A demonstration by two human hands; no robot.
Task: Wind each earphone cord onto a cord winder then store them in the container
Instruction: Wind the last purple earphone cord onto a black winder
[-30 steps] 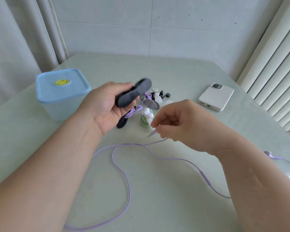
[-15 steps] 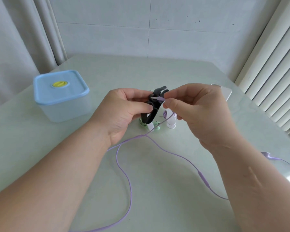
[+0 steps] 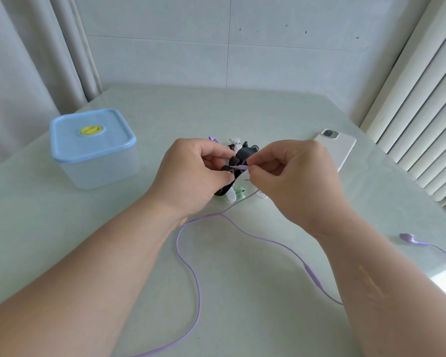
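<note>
My left hand (image 3: 191,176) grips a black cord winder (image 3: 238,161) above the table's middle. My right hand (image 3: 294,176) pinches the plug end of the purple earphone cord (image 3: 191,269) against the winder. The rest of that cord loops loosely over the table towards me, and one purple earbud (image 3: 407,238) lies at the right. The container (image 3: 93,148), clear with a shut blue lid, stands at the left.
Under and behind my hands lie a few more winders and earphones, white, green and purple (image 3: 238,194). A white phone (image 3: 337,148) lies face down at the right, near a white radiator (image 3: 422,112). Curtains hang at the left.
My right hand rose from the table with the plug end and met the winder in my left hand. Both hands have since held close together, shifting slightly.
</note>
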